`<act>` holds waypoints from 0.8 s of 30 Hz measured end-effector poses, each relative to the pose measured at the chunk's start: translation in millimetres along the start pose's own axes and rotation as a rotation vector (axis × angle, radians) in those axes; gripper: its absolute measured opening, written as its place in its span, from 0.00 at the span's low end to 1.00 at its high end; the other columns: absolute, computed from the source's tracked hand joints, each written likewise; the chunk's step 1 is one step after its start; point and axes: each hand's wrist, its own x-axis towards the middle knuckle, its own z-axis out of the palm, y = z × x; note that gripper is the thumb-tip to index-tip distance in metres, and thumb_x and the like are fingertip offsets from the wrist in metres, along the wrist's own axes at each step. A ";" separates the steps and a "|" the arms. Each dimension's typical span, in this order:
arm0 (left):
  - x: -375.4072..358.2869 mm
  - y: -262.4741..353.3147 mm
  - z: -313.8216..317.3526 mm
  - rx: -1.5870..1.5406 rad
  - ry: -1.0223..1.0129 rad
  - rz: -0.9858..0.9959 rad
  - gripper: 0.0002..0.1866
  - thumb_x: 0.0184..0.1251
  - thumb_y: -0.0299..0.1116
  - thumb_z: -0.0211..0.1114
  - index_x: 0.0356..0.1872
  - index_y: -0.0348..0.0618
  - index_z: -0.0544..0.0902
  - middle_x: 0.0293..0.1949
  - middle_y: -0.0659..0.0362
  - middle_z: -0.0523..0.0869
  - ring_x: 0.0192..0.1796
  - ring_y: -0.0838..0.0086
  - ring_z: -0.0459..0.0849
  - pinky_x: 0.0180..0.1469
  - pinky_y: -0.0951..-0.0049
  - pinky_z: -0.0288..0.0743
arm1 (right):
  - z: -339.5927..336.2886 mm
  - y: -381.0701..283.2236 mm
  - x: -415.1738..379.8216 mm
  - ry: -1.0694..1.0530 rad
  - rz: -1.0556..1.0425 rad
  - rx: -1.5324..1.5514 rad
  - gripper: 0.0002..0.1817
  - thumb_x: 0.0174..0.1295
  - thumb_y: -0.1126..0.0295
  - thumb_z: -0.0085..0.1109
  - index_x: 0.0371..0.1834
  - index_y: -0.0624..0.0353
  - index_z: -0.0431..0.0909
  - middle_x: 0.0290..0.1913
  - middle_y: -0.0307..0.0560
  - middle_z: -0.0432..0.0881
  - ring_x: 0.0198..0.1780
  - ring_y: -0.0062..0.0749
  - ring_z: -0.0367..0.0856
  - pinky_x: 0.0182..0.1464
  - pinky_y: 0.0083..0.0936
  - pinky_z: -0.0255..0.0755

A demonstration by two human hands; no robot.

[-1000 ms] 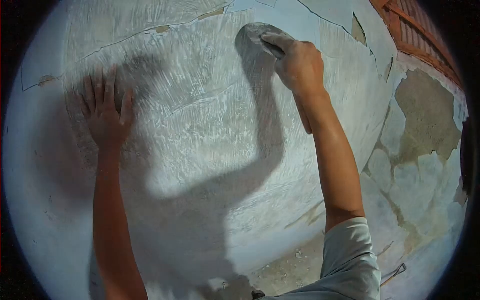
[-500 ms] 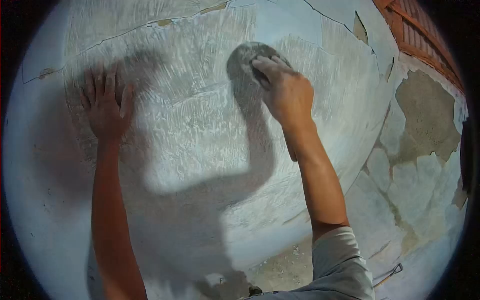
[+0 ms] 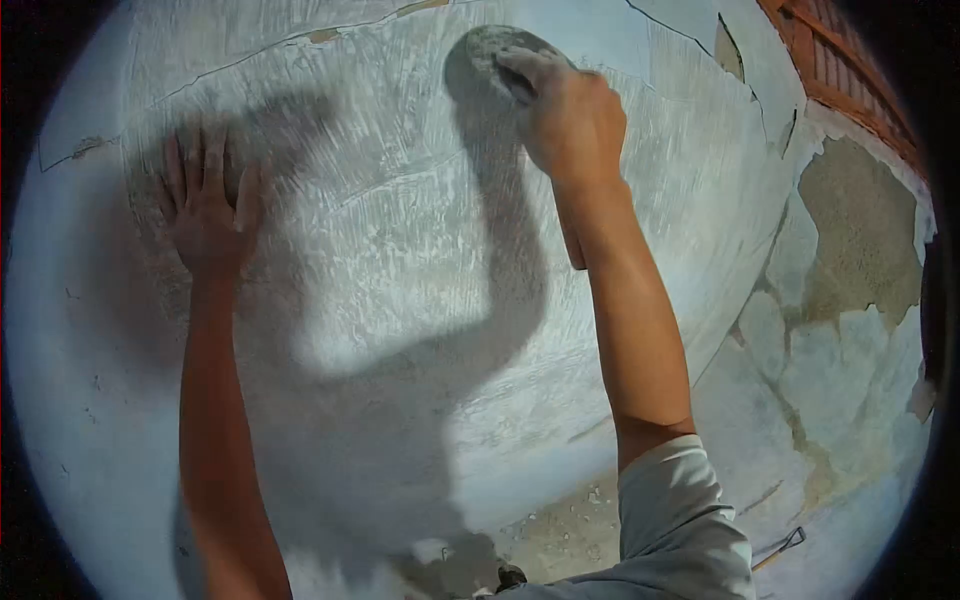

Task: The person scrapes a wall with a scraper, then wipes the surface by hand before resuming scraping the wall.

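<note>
My left hand (image 3: 208, 205) lies flat against the scratched, whitish wall (image 3: 390, 240), fingers spread and pointing up, holding nothing. Higher and to the right, my right hand (image 3: 565, 110) is closed round a rounded grey tool (image 3: 492, 42) whose face is against the wall; its exact kind is hard to make out. Part of a dark, narrow piece (image 3: 572, 235) shows beside my right wrist. Fine vertical streaks and pale dust mark the surface between my hands, and shadows of both arms fall across it.
A crack (image 3: 270, 52) runs across the upper wall. At the right are an adjoining wall with a bare brown patch (image 3: 860, 220) and a reddish wooden frame (image 3: 850, 60). A tool handle (image 3: 790, 540) lies at the lower right, and debris (image 3: 570, 520) is on the ground.
My right hand and the rounded tool have moved up the wall. My left hand stays on the wall at nearly the same place, while the view has shifted slightly.
</note>
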 end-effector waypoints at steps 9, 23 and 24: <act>1.7 0.5 -2.8 0.001 0.013 0.008 0.36 0.85 0.64 0.48 0.86 0.61 0.65 0.87 0.55 0.62 0.90 0.54 0.50 0.88 0.42 0.36 | 21.7 25.6 -60.0 0.079 -0.043 0.145 0.19 0.68 0.75 0.61 0.57 0.41 0.90 0.64 0.39 0.89 0.66 0.46 0.87 0.61 0.42 0.85; 1.0 2.8 -6.5 0.049 -0.078 -0.042 0.36 0.85 0.63 0.49 0.85 0.61 0.67 0.86 0.52 0.64 0.90 0.53 0.51 0.88 0.42 0.36 | -3.5 26.4 -31.8 -0.005 0.226 0.443 0.31 0.53 0.87 0.57 0.60 0.52 0.92 0.52 0.61 0.92 0.52 0.47 0.94 0.59 0.34 0.85; 2.3 1.8 -5.3 0.035 -0.027 -0.023 0.35 0.84 0.63 0.51 0.84 0.62 0.69 0.85 0.54 0.66 0.89 0.53 0.53 0.88 0.41 0.38 | -3.0 33.4 -27.0 0.003 0.191 0.501 0.31 0.52 0.87 0.57 0.59 0.53 0.92 0.52 0.62 0.92 0.52 0.47 0.95 0.59 0.34 0.85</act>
